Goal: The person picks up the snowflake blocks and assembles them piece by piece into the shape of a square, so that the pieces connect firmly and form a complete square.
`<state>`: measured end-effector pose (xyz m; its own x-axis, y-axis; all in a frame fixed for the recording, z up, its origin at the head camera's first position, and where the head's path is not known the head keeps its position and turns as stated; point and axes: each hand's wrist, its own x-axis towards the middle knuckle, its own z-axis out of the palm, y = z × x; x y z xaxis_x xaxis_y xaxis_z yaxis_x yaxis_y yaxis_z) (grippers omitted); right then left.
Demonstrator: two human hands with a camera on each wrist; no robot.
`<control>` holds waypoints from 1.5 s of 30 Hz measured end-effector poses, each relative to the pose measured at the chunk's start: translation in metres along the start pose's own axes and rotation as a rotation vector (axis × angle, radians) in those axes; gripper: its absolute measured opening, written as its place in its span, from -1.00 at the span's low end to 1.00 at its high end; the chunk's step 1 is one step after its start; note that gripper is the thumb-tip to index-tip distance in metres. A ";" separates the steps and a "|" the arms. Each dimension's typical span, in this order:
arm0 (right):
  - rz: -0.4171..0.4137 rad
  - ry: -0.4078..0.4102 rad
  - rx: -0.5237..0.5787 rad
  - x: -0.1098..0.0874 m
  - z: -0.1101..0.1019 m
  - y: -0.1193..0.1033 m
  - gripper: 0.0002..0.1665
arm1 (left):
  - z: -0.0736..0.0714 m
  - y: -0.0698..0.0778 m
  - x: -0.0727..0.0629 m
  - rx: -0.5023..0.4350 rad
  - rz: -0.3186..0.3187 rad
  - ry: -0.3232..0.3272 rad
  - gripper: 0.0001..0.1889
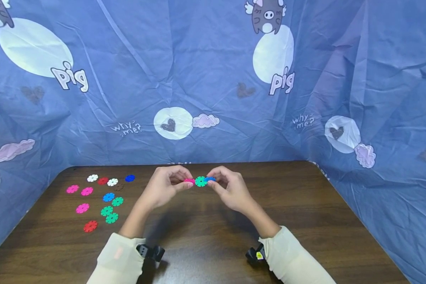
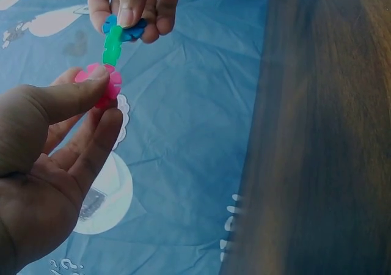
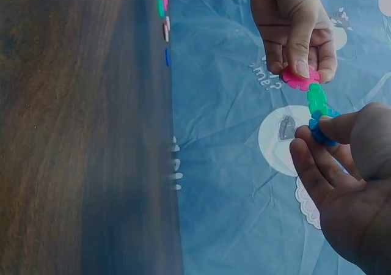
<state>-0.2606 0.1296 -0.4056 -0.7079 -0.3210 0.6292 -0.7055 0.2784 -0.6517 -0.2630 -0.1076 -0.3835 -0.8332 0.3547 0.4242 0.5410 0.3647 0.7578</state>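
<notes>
My left hand (image 1: 165, 185) pinches a pink notched plastic disc (image 2: 112, 87) between thumb and fingers. Opposite it, my right hand (image 1: 232, 189) pinches a blue notched disc (image 3: 320, 132) the same way. Between the two hands a green notched disc (image 1: 200, 181) joins the pink and blue ones in a short row, held above the table. In the wrist views the green disc stands roughly edge-on, crosswise to its neighbours. Fingers cover part of the pink and blue discs.
Loose notched discs lie on the left of the brown table (image 1: 206, 244): several pink (image 1: 82, 208), several green (image 1: 107, 211), red (image 1: 90, 226), white (image 1: 92, 178), blue (image 1: 109, 197) and a brown one (image 1: 118, 187). A blue printed cloth (image 1: 213, 86) hangs behind.
</notes>
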 end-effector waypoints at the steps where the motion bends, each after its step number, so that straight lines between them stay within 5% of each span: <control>1: 0.002 -0.003 0.000 0.000 0.000 0.000 -0.81 | 0.000 0.000 0.000 0.001 0.000 0.000 -0.84; 10: 0.085 -0.067 0.041 -0.001 0.000 0.001 -0.77 | -0.001 -0.001 -0.001 0.004 -0.021 -0.001 -0.87; 22: 0.094 -0.092 0.109 0.001 -0.002 -0.003 -0.77 | -0.005 -0.002 -0.002 -0.089 -0.047 -0.009 -0.89; 45: 0.118 -0.111 0.170 0.000 -0.003 -0.003 -0.82 | 0.006 0.000 -0.001 -0.100 0.014 0.067 -0.87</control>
<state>-0.2588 0.1316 -0.4021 -0.7701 -0.3958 0.5002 -0.5957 0.1660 -0.7858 -0.2612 -0.1030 -0.3867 -0.8334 0.2998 0.4642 0.5410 0.2714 0.7960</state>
